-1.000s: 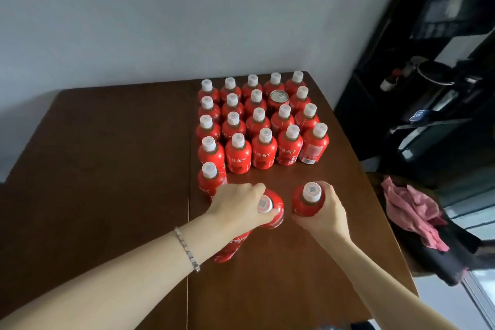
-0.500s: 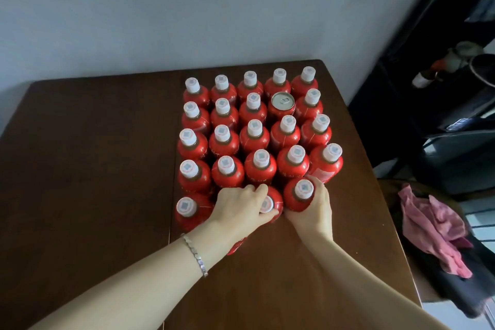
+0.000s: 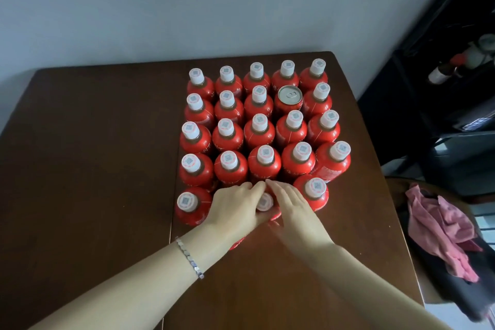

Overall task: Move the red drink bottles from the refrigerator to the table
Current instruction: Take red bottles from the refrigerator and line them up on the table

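Note:
Several red drink bottles with white caps stand in tight rows on the dark wooden table. In the nearest row, one bottle stands at the left and another at the right. Between them, my left hand grips a bottle whose cap shows between my hands. A red bottle part sticks out under that hand's wrist. My right hand lies with straight fingers against the right side of the middle bottle. It holds nothing.
A red can with a silver top stands among the bottles in the second row from the wall. A pink cloth lies on a dark seat off the table's right edge. Dark shelving stands at the right.
My right hand let go of the right-hand bottle, which now stands in the front row, and moved left against the middle bottle. The left hand pushed its bottle up to the rows.

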`<state>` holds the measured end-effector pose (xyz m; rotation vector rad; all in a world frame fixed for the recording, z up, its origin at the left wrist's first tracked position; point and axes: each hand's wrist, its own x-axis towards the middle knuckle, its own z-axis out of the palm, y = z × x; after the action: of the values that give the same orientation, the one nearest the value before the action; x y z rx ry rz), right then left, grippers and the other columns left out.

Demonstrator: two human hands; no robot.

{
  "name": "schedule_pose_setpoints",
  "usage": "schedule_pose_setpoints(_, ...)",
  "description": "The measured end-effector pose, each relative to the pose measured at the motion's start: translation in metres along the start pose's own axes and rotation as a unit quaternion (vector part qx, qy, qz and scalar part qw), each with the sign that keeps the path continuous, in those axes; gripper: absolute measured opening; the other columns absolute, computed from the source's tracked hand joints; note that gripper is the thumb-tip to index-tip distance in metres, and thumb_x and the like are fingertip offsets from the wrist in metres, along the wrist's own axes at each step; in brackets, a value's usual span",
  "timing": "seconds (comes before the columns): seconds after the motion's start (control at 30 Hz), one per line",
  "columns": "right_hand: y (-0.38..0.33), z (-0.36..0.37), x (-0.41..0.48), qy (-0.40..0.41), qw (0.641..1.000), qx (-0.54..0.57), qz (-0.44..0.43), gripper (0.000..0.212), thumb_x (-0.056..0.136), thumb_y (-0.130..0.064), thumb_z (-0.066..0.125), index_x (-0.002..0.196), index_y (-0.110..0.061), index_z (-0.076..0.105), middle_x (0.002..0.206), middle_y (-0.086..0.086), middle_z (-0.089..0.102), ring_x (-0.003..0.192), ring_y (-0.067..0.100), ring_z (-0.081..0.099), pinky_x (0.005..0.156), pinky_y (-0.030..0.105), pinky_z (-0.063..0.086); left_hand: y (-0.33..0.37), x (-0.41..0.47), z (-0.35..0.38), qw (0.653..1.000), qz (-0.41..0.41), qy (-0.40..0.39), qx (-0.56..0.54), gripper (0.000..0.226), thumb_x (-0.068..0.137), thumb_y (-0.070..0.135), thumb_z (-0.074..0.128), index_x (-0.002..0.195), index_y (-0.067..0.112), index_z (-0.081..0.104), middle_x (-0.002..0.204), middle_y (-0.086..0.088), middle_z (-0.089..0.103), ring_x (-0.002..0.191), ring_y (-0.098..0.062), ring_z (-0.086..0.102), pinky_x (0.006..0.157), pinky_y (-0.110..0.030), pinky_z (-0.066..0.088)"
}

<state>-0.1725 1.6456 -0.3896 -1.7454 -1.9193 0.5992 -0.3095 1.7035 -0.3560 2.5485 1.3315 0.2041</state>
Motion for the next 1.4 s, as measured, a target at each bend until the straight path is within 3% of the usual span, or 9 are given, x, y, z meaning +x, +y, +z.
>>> schedule_pose_setpoints(0.13,-0.003,0.006,0.006,-0.042,0.998,-0.001,0.04,0.073,0.074,-0.018,0.076,0.14,-0.013,0.042,0.146,0.003,0.04,0.136,0.02,0.037,0.109,0.025,0.03,-0.001,-0.012,-0.003,0.993,-0.087,-0.073,-0.011,0.058,0.077,0.064,0.058,0.114,0.02,0.049,0.107,0.005,0.059,0.098,-0.015,0.059,0.071,-0.027,0.046)
schedule_pose_setpoints(0.33,0.001,0.016,0.001,0.065,0.994,-0.074,0.054,0.081,0.042,-0.032,0.092,0.11,-0.003,0.06,0.109,0.01,0.066,0.117,0.027,0.049,0.093,0.043,0.048,-0.001,-0.02,-0.012,0.994,-0.041,-0.084,0.047,0.04,0.085,0.046,0.061,0.107,0.015,0.048,0.107,-0.001,0.047,0.099,-0.018,0.049,0.068,-0.024,0.031)
schedule_pose_setpoints(0.5,-0.005,0.014,0.002,0.104,0.989,-0.096,0.043,0.098,0.037,-0.025,0.096,0.121,0.0,0.051,0.108,0.017,0.065,0.107,0.034,0.062,0.086,0.039,0.05,-0.005,-0.013,-0.011,0.991,-0.033,-0.066,0.11,0.044,0.089,0.041,0.058,0.121,0.013,0.047,0.114,-0.006,0.049,0.105,-0.023,0.049,0.077,-0.028,0.037)
schedule_pose_setpoints(0.63,-0.009,0.011,-0.003,0.168,0.981,-0.095,0.005,0.092,0.056,-0.024,0.09,0.13,-0.008,0.038,0.13,0.019,0.051,0.126,0.028,0.036,0.103,0.045,0.039,-0.018,-0.02,-0.008,0.99,-0.019,-0.027,0.136,0.051,0.062,0.037,0.084,0.101,0.011,0.066,0.095,-0.012,0.063,0.08,-0.027,0.061,0.066,-0.034,0.051)
schedule_pose_setpoints(0.77,0.007,-0.002,-0.016,0.228,0.958,0.058,0.162,0.115,0.054,-0.026,0.091,0.143,-0.022,0.018,0.148,0.011,0.021,0.139,0.025,0.018,0.112,0.054,0.025,-0.025,-0.034,0.008,0.99,-0.025,0.02,0.135,0.055,0.053,0.04,0.087,0.097,0.013,0.069,0.099,-0.015,0.064,0.084,-0.032,0.064,0.075,-0.043,0.054)
schedule_pose_setpoints(0.87,0.026,0.006,-0.018,0.16,0.918,0.278,0.232,0.132,0.04,-0.027,0.096,0.142,-0.036,0.013,0.149,-0.001,0.029,0.138,0.014,0.031,0.11,0.049,0.035,-0.027,-0.039,0.015,0.991,-0.028,0.023,0.13,0.062,0.047,0.038,0.091,0.1,0.015,0.069,0.101,-0.016,0.065,0.086,-0.033,0.065,0.078,-0.046,0.054)
schedule_pose_setpoints(1.13,0.008,0.032,-0.016,0.189,0.875,0.303,0.327,0.136,0.04,-0.021,0.096,0.144,-0.034,0.01,0.145,-0.003,0.025,0.137,0.018,0.032,0.111,0.045,0.034,-0.028,-0.046,0.025,0.991,-0.021,0.09,0.096,0.076,0.052,0.033,0.091,0.119,0.02,0.058,0.121,-0.015,0.056,0.11,-0.034,0.058,0.099,-0.054,0.041)
schedule_pose_setpoints(1.27,-0.007,0.037,-0.011,0.189,0.857,0.307,0.369,0.14,0.045,-0.016,0.095,0.149,-0.024,0.001,0.151,0.005,0.017,0.14,0.019,0.026,0.112,0.039,0.029,-0.028,-0.05,0.017,0.984,-0.112,0.109,0.091,0.105,0.052,0.047,0.086,0.14,0.019,0.035,0.142,-0.019,0.034,0.133,-0.04,0.032,0.105,-0.06,0.019)
schedule_pose_setpoints(1.4,-0.006,0.034,-0.013,0.155,0.846,0.317,0.4,0.144,0.052,-0.015,0.093,0.149,-0.023,-0.014,0.155,0.006,0.012,0.143,0.021,0.021,0.113,0.041,0.025,-0.032,-0.05,0.002,0.935,-0.343,0.079,-0.054,0.128,0.051,0.05,0.086,0.149,0.011,0.013,0.152,-0.025,0.013,0.14,-0.045,0.016,0.106,-0.06,0.025)
